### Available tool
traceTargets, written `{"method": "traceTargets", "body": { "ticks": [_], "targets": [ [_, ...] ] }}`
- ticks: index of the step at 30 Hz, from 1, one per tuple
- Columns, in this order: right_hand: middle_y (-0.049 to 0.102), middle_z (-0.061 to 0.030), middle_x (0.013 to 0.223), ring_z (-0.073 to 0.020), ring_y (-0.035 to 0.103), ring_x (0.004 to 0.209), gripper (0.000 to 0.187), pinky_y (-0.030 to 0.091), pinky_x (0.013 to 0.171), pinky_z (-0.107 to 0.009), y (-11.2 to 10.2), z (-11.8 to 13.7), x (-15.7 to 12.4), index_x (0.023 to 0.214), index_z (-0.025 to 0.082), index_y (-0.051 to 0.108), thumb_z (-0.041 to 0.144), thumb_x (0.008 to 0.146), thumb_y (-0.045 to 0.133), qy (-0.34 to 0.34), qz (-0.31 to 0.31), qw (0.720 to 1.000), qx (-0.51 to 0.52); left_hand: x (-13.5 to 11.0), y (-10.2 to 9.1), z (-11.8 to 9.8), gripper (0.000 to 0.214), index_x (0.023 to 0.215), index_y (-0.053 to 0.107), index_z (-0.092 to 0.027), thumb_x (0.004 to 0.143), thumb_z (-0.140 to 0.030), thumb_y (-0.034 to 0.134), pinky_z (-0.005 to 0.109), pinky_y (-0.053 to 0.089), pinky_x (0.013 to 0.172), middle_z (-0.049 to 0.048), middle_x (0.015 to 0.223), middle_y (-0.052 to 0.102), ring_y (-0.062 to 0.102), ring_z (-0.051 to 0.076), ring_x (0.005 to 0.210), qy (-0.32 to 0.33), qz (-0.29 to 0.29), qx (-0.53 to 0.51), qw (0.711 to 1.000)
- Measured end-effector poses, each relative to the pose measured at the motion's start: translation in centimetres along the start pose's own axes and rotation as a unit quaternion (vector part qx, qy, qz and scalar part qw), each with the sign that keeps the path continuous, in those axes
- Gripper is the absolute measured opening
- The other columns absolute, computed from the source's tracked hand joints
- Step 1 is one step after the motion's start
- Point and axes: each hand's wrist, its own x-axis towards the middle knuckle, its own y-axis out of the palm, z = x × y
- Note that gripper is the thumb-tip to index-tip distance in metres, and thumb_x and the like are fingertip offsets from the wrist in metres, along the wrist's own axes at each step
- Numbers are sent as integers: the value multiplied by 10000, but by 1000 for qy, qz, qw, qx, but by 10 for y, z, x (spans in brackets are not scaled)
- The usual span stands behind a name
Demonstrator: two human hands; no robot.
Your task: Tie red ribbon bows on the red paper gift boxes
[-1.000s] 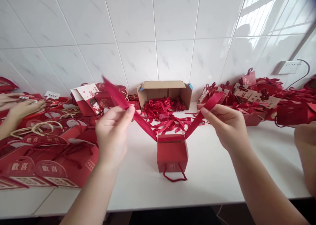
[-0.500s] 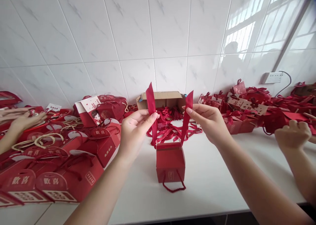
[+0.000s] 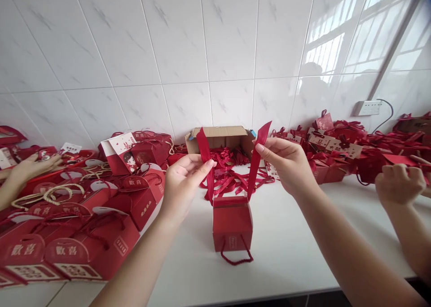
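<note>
A small red gift box (image 3: 232,221) stands on the white table, its dark red rope handle (image 3: 237,262) hanging toward me. Two ends of a red satin ribbon (image 3: 209,186) rise from the back of the box, one on each side. My left hand (image 3: 186,177) pinches the left end between thumb and fingers. The right end is pinched the same way by my right hand (image 3: 283,161). Both ribbon tips stick up above my fingers. How the ribbon runs behind the box is hidden.
Behind the box lie loose red ribbons (image 3: 232,183) before an open cardboard box (image 3: 218,131). Red gift boxes (image 3: 111,244) crowd the left, smaller ribboned boxes (image 3: 328,172) the right. Other people's hands work at the far left (image 3: 28,168) and right (image 3: 400,181). A tiled wall stands behind.
My left hand has dropped slightly, its ribbon tip lower. The ribbon tip in my right hand now leans further right. The box stays in place.
</note>
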Motion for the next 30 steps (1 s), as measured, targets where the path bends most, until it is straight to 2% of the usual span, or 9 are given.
{"method": "traceTargets", "body": {
  "ticks": [13, 21, 23, 26, 30],
  "targets": [
    [724, 1, 767, -162, 652, 725, 115, 530, 655, -303, 1, 0, 2, 784, 258, 752, 330, 694, 748, 7, 5, 1000, 17, 6, 0, -5, 201, 769, 665, -156, 703, -334, 729, 271, 481, 764, 32, 760, 684, 637, 163, 776, 28, -31, 8, 999],
    [729, -4, 791, -174, 666, 761, 149, 534, 705, -323, 2, -1, 3, 802, 256, 755, 336, 677, 761, 17, 9, 1000, 21, 9, 1, -2, 213, 752, 658, -162, 721, -366, 712, 286, 476, 767, 28, 730, 682, 632, 163, 747, 31, -27, 1, 999],
    [720, -11, 775, -168, 666, 738, 153, 535, 693, -319, 4, -1, 3, 798, 235, 746, 345, 693, 747, 24, 21, 999, 30, 9, 2, -2, 218, 756, 653, -164, 759, -381, 675, 295, 476, 778, 32, 724, 683, 634, 168, 753, 38, -11, 1, 999],
    [686, -2, 698, -134, 638, 595, 157, 523, 571, -282, 8, -1, 4, 838, 212, 715, 327, 732, 714, 38, 49, 997, 45, 10, 3, -5, 231, 722, 634, -168, 786, -390, 645, 285, 477, 753, 21, 680, 667, 630, 162, 722, 48, 32, 18, 998],
    [637, 11, 657, -64, 515, 465, 175, 413, 433, -202, 17, 2, 3, 940, 189, 708, 258, 791, 650, 51, 108, 993, -10, 15, 7, -11, 243, 703, 625, -165, 787, -391, 645, 235, 463, 666, -5, 650, 634, 585, 118, 635, 12, 126, 64, 990]
  ]
}}
